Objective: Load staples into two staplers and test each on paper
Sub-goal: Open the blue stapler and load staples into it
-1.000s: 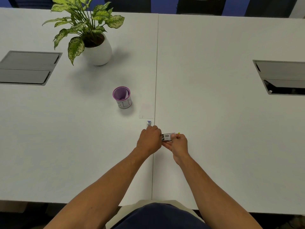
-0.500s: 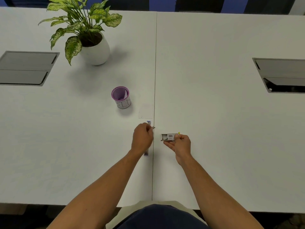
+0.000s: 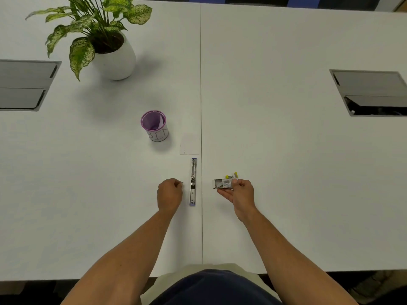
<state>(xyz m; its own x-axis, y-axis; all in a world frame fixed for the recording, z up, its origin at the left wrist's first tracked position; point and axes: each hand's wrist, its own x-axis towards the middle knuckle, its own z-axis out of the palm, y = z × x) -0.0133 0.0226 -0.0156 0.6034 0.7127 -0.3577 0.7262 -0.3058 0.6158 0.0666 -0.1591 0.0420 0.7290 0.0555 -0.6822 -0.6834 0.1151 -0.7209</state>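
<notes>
Parted now, left hand [image 3: 169, 193] pinches one staple strip, right hand [image 3: 239, 193] grips one staple box [image 3: 223, 183], one opened stapler [image 3: 193, 181] between

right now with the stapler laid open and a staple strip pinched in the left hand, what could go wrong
The left hand pinches a thin metal staple strip by its fingertips, so it may slip or snap. The long silver stapler with purple ends lies open and unsteadied, so loading could nudge it. The small grey staple box in the right hand is open and could spill.

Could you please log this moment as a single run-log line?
left hand: pinching staples | right hand: holding staple box | stapler: opened flat on table, untouched
</notes>
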